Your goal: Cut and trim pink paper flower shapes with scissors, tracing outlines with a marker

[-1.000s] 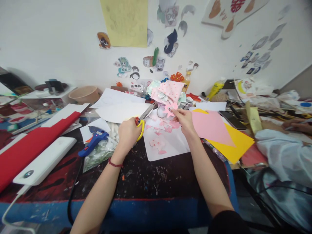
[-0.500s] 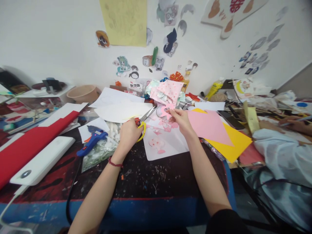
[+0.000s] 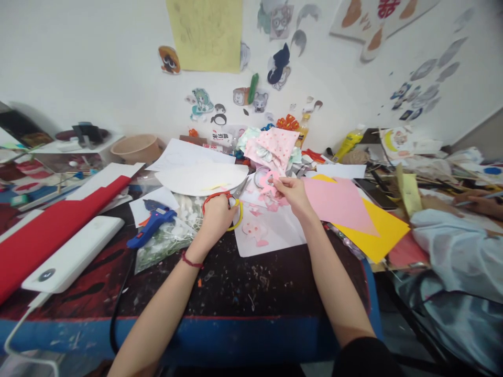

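My left hand is closed round a pair of scissors with red and yellow handles, whose blades point up and to the right. Between the fingertips of my right hand is a pink paper cutout with a wavy outline. The blade tips are a little to the left of the cutout, apart from it. Under both hands lies a white sheet with pink paper scraps and a pink-and-white printed figure on it.
Left of me are a blue glue gun, a white power bank with a cable, and red card. Pink paper overlaps yellow paper at right. A person's sleeve and hand are at the far right.
My left hand has drawn the scissors slightly down and right, and the handles have turned. My right hand still holds the pink cutout in nearly the same place. The whole view has shifted slightly.
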The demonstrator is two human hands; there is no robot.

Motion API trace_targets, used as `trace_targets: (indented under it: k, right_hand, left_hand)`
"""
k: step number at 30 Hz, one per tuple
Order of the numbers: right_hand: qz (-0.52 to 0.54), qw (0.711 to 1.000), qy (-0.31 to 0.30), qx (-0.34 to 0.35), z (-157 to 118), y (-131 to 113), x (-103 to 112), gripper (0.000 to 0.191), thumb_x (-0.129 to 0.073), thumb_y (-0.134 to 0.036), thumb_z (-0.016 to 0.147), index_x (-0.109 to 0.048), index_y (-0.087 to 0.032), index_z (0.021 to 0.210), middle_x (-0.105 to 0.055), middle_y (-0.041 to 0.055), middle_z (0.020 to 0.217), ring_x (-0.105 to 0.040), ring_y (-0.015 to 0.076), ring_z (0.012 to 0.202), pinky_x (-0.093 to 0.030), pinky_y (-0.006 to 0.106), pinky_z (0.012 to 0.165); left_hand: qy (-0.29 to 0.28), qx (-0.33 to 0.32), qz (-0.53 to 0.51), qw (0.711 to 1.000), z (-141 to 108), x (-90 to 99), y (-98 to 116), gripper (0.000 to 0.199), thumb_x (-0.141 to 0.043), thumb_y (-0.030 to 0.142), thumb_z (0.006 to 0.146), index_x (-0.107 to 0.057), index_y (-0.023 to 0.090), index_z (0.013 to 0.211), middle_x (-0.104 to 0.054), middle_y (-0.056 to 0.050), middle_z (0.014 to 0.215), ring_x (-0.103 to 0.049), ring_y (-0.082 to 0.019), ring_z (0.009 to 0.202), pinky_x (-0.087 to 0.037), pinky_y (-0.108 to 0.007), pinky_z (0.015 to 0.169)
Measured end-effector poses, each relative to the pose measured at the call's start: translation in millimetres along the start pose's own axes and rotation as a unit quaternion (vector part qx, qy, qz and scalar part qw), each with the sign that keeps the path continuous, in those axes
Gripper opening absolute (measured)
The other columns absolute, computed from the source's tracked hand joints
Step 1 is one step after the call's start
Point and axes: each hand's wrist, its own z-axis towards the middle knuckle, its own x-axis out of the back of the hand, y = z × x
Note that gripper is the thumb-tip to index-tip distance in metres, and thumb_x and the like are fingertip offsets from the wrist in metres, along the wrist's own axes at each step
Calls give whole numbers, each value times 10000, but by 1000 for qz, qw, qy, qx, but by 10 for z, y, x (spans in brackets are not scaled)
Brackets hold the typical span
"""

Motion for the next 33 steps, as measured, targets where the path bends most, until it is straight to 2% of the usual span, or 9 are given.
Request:
trace_targets:
  k: [4,7,10,15,18,21,24,28,33]
  right_hand:
    - [-10,1000,4,11,2,-13,1,411,-761,-525,700,-746,-131,817,-560,-35,516,-469,91,477,-393,226,484]
    - [-19,999,14,22,-104,-44,50,423,-725,-541,747,-738,-137,873,-549,-41,543,-472,95,494,-402,230,495]
    - [-42,999,4,22,-360,-58,143,439,-652,-564,821,-730,-145,922,-545,-38,559,-477,101,496,-393,235,491]
    - [-108,991,-77,-21,-823,17,302,400,-641,-544,847,-740,-157,874,-553,-22,542,-487,125,501,-388,254,506]
    - [-149,985,-84,-25,-936,60,350,354,-655,-500,850,-764,-163,855,-581,-9,588,-472,126,548,-343,250,521]
    - [-165,983,-83,-20,-951,74,362,368,-604,-499,884,-769,-170,895,-584,-12,595,-470,129,554,-344,257,536]
    - [-171,982,-77,-13,-946,83,358,368,-591,-495,890,-763,-176,957,-650,2,679,-517,137,573,-391,264,559]
    - [-190,981,-46,6,-942,126,363,327,-628,-442,863,-756,-185,1021,-741,50,876,-614,177,702,-476,292,641]
    - [-218,975,3,44,-936,181,389,288,-658,-339,829,-741,-206,1071,-737,77,1041,-638,201,835,-512,325,706]
  left_hand:
    - [23,-14,28,999,-41,-35,24,388,-610,383,946,-578,166,1266,-607,-104,1268,-629,-228,1084,-557,-448,912]
    - [50,-24,54,997,-99,-25,65,392,-611,383,945,-576,165,1269,-607,-104,1268,-630,-228,1083,-559,-447,909]
    - [89,-42,77,992,-144,17,106,360,-601,382,949,-594,154,1228,-624,-105,1224,-630,-228,1068,-549,-448,910]
    - [143,-115,80,980,-176,46,162,275,-432,315,996,-632,127,1018,-667,-168,1013,-610,-296,1018,-474,-430,862]
    - [145,-168,71,972,-191,5,193,268,-385,286,1003,-621,159,1018,-678,-127,990,-611,-257,964,-441,-380,831]
    - [135,-209,70,966,-204,-40,215,250,-393,269,994,-621,166,996,-685,-117,979,-609,-246,924,-409,-384,841]
    - [123,-240,73,960,-209,-55,226,249,-390,247,991,-623,160,982,-686,-119,974,-608,-247,921,-387,-395,854]
    - [104,-278,81,951,-212,-55,245,255,-391,244,994,-631,157,975,-678,-117,948,-606,-256,918,-374,-398,848]
    - [81,-312,101,941,-231,-78,281,226,-428,245,988,-634,157,956,-674,-115,947,-613,-265,932,-374,-405,855]
